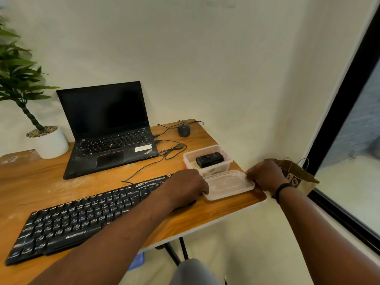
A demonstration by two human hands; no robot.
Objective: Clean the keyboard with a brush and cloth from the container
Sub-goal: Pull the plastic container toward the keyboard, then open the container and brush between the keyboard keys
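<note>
A black keyboard (82, 217) lies slanted across the wooden table (41, 182). At the table's right end stands an open clear plastic container (207, 159) with a black boxy item (209, 159) and something dark inside. Its clear lid (228, 185) lies flat just in front of it. My left hand (187, 186) grips the lid's left edge and covers the keyboard's right end. The lid's right edge is held by my right hand (265, 175), fingers curled over it. No brush or cloth shows plainly.
An open black laptop (109, 128) sits behind the keyboard, with a white-potted plant (49, 142) to its left. A wired mouse (183, 130) and loose cables (170, 151) lie at the back right. A brown paper bag (296, 171) hangs beyond the table's right edge, near the window.
</note>
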